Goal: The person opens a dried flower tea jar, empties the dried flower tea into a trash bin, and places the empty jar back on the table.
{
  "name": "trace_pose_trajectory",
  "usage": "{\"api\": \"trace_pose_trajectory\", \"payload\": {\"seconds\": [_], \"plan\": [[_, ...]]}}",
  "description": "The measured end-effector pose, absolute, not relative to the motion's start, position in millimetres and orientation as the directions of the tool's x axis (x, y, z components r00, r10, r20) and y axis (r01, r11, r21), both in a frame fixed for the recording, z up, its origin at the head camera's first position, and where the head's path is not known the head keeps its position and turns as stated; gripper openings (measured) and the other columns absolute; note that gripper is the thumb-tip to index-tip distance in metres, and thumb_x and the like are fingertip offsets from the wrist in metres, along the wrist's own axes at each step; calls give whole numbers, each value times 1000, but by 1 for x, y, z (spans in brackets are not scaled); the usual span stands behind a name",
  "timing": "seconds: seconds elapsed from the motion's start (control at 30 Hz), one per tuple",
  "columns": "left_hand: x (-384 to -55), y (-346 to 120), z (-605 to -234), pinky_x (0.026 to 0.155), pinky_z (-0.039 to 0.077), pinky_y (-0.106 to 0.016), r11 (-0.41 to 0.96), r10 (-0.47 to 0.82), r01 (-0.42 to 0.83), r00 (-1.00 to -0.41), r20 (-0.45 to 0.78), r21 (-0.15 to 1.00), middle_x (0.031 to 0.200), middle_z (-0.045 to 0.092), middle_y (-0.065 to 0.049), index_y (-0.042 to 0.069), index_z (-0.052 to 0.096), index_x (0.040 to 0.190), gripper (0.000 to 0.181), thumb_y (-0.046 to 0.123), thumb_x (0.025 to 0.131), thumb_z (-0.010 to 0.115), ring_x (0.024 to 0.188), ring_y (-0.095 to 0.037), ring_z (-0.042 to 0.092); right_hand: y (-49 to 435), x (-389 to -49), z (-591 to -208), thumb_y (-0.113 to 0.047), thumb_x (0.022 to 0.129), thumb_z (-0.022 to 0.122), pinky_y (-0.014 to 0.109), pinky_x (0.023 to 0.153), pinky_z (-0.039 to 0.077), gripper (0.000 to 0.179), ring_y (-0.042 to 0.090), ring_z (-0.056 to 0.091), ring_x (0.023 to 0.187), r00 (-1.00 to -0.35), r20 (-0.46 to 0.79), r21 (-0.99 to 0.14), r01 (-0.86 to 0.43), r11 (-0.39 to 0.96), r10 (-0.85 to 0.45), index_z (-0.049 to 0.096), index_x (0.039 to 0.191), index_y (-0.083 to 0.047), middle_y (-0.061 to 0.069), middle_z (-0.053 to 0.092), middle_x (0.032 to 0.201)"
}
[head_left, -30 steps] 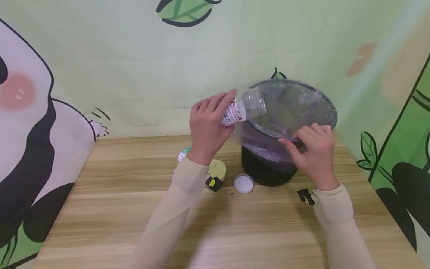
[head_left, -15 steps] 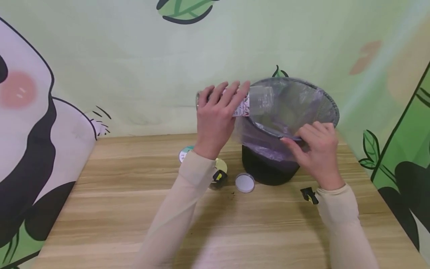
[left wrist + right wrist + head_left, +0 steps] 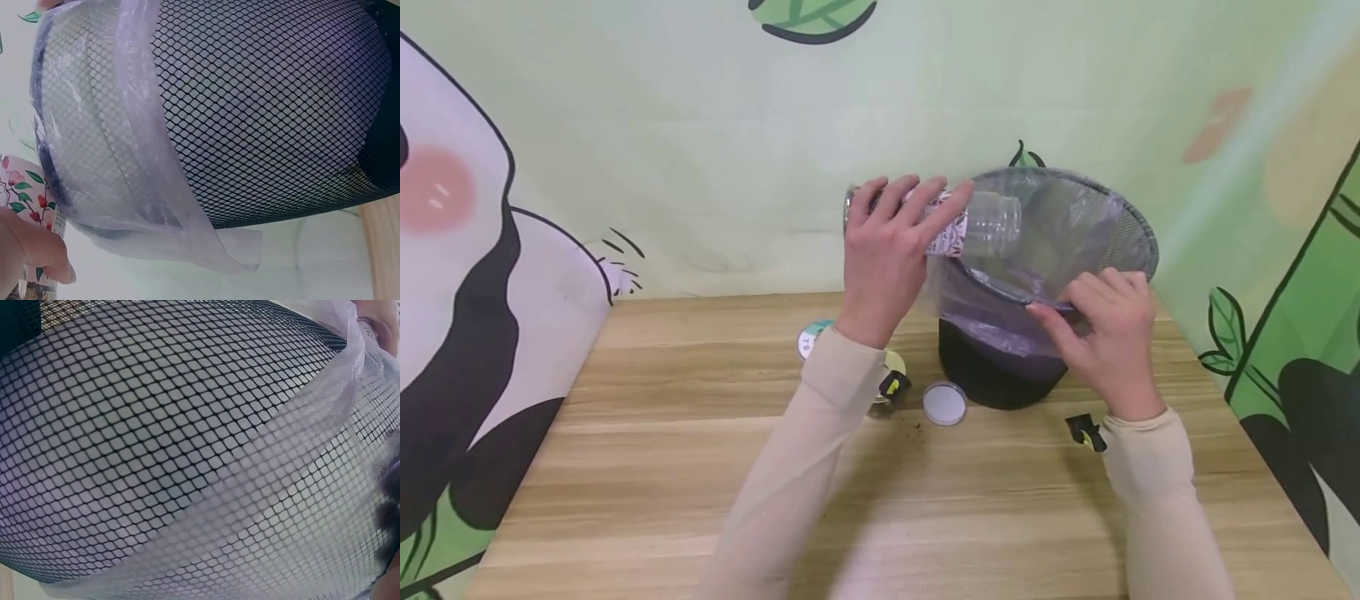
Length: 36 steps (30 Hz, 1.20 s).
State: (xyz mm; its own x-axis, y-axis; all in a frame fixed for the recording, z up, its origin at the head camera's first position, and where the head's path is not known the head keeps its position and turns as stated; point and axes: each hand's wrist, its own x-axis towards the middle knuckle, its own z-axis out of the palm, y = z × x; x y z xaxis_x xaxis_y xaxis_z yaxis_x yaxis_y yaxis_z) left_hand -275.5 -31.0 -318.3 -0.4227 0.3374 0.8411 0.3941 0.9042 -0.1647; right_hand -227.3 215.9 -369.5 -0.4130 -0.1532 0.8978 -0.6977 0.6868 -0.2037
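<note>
My left hand [image 3: 887,250] grips a clear jar [image 3: 992,227] with a floral label, lying almost level in the air. The jar's uncapped mouth reaches over the opening of a black mesh trash bin [image 3: 1000,383]. In the left wrist view, the jar's pink flowered label [image 3: 24,187] shows beside the bin's rim, and something brown sits low at the frame's corner. A thin purplish bin liner [image 3: 1000,333] is folded over the rim. With thumb and curled fingers, my right hand [image 3: 1108,333] holds the near rim and liner. A dark blurred shape [image 3: 390,487] edges the right wrist view.
A round lid [image 3: 945,404] with a white inside lies before the bin. Dark crumbs [image 3: 916,432] are scattered beside it. Partly behind the left sleeve are a yellow-topped round container [image 3: 895,362] and a green-and-white disc [image 3: 812,338]. A panda-printed backdrop [image 3: 700,150] stands behind the wooden table [image 3: 685,467].
My left hand has shifted right and slightly up, bringing the jar level and its mouth farther over the bin. The right hand keeps its hold on the rim.
</note>
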Motion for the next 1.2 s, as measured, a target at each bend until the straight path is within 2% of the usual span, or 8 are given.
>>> {"api": "trace_pose_trajectory", "payload": {"seconds": [0.33,0.67,0.93,1.2], "plan": [[-273,-28,-317,119,35,-43,901,393,353,-423,816,-251,137,67,12,41,62,140,63,-5,102,44,129,-17,55,216,-230,-369,-62,97,61,44,69,28,65,23,36,61,-415,894,-192,-696,692,-169,52,66,-5,7,53,59],[-275,-25,-322,122,34,-43,883,440,337,-349,827,-328,138,65,12,39,60,142,58,-2,107,40,130,-18,55,216,-228,-371,-62,96,61,48,69,28,67,24,37,60,-400,903,-187,-694,696,-155,49,64,-5,6,47,56],[-274,-21,-323,123,33,-43,879,452,326,-344,823,-347,138,65,13,40,60,142,56,0,108,41,131,-17,55,219,-231,-369,-61,97,62,43,70,28,65,20,33,62,-413,892,-191,-714,674,-185,50,65,-6,6,49,58],[-276,-16,-324,121,34,-42,856,487,350,-304,819,-379,135,67,14,41,64,138,54,1,108,42,129,-15,56,222,-232,-367,-62,98,59,42,70,27,65,17,32,64,-436,876,-198,-714,672,-205,51,65,-6,6,52,60]]}}
